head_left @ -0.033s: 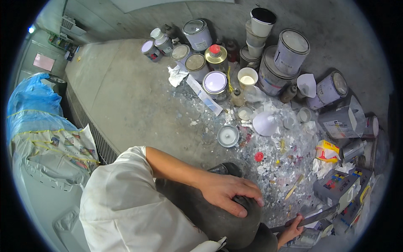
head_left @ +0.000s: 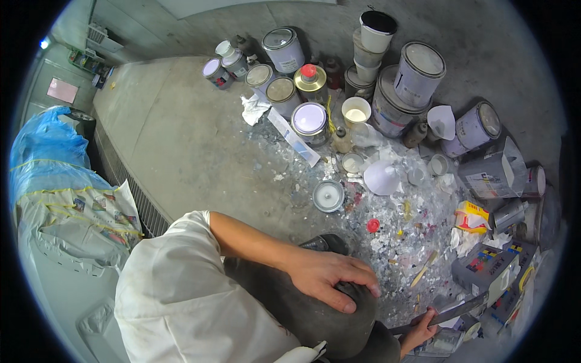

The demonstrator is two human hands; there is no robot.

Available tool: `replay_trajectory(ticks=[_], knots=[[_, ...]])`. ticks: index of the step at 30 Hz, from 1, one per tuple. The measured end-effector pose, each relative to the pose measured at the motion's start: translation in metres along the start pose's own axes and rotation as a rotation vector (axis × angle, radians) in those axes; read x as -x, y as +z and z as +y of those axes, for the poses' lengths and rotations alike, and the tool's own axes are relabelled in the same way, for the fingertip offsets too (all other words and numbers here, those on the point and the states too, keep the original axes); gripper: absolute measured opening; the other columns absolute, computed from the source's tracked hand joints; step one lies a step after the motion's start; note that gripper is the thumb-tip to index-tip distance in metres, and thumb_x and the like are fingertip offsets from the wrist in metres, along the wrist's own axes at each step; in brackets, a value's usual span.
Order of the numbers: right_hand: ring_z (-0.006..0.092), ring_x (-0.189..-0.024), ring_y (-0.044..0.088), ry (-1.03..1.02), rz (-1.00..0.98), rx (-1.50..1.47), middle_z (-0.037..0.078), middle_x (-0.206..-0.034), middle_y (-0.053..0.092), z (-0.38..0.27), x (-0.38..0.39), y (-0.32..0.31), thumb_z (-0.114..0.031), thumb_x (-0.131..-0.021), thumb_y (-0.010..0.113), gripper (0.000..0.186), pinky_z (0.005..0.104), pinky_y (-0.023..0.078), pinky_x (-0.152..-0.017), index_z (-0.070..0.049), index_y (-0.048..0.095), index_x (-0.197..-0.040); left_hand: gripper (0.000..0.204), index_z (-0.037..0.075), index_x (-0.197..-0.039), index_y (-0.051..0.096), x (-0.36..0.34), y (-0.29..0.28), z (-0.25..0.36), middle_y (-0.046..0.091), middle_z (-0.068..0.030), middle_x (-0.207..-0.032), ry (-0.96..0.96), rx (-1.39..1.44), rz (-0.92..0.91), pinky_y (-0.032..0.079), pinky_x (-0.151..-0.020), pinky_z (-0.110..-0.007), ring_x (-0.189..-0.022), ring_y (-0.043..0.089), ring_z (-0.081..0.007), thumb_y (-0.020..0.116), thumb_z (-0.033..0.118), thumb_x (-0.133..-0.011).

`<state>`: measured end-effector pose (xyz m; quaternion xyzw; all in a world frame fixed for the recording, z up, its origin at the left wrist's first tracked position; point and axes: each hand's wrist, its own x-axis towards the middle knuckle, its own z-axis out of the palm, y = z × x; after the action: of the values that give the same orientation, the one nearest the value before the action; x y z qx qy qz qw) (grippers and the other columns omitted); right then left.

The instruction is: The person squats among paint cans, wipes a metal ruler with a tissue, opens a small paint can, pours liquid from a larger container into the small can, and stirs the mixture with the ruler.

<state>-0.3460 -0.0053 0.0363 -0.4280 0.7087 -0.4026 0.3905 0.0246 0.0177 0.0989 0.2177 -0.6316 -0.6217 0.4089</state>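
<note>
My left hand (head_left: pixel 333 281) lies on my bent knee in dark trousers (head_left: pixel 348 320), thumb apart and fingers draped over the kneecap; it holds nothing. Low on the right, my right hand (head_left: pixel 419 333) grips a long, dark, flat strip (head_left: pixel 457 311), which slants up to the right toward a grey box with coloured squares (head_left: pixel 484 266). Part of this hand is hidden behind the strip and my leg. A thin wooden brush or stick (head_left: pixel 423 270) lies on the paint-spattered floor between my hands.
Paint cans (head_left: pixel 281 97), a red-capped tin (head_left: pixel 311 81) and stacked tubs (head_left: pixel 376 36) stand along the wall. An open tin (head_left: pixel 328 196), a white paper cone (head_left: pixel 382 177) and a red cap (head_left: pixel 373 225) lie ahead. A car part under blue film (head_left: pixel 51 151) is at left.
</note>
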Motion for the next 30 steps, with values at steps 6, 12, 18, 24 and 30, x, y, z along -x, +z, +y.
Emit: replay_trajectory(ticks=[6,12,18,24,30], knots=[[0.0028,-0.049,0.032,0.038,0.015,0.031,-0.007,-0.056,0.038,0.017,-0.003,-0.003,-0.029,-0.097,0.061,0.024,0.0229,0.02,-0.045,-0.006,0.065,-0.098,0.056,-0.003,-0.135,0.046,-0.002,-0.002,-0.001,0.05,-0.0218,-0.131,-0.019,0.005,-0.018,0.038,-0.103,-0.044,-0.123,0.048,-0.0379,0.065,0.027,-0.092],[0.0018,-0.049,0.033,0.125,-0.049,0.01,-0.008,-0.058,0.04,0.025,-0.005,-0.005,-0.027,-0.096,0.061,0.021,0.0203,0.021,-0.044,-0.007,0.066,-0.097,0.056,-0.003,-0.134,0.046,-0.004,-0.004,-0.003,0.05,-0.023,-0.13,0.001,0.012,-0.033,0.038,-0.103,-0.044,-0.122,0.049,-0.0387,0.066,0.028,-0.092],[0.0014,-0.051,0.033,0.161,-0.133,0.028,-0.008,-0.061,0.041,0.022,-0.004,-0.004,-0.025,-0.097,0.061,0.019,0.0197,0.021,-0.045,-0.007,0.067,-0.098,0.05,-0.004,-0.126,0.051,-0.006,-0.004,-0.002,0.054,-0.0205,-0.121,-0.012,0.052,0.013,0.04,-0.1,-0.042,-0.116,0.05,-0.0368,0.063,0.03,-0.092],[0.0015,-0.056,0.033,0.186,-0.188,-0.009,-0.009,-0.066,0.041,0.019,-0.003,-0.001,-0.025,-0.096,0.062,0.02,0.0203,0.021,-0.049,-0.006,0.066,-0.098,0.057,-0.004,-0.132,0.047,-0.005,-0.007,-0.004,0.05,-0.023,-0.129,-0.044,0.053,-0.038,0.038,-0.102,-0.043,-0.12,0.049,-0.0388,0.065,0.032,-0.091],[0.002,-0.054,0.033,0.2,-0.212,0.062,-0.009,-0.064,0.041,0.019,-0.001,0.002,-0.024,-0.096,0.061,0.019,0.0215,0.021,-0.048,-0.006,0.065,-0.101,0.058,-0.004,-0.132,0.047,-0.005,-0.008,-0.003,0.05,-0.023,-0.128,-0.033,0.063,-0.032,0.038,-0.102,-0.044,-0.121,0.048,-0.0392,0.066,0.032,-0.09]])
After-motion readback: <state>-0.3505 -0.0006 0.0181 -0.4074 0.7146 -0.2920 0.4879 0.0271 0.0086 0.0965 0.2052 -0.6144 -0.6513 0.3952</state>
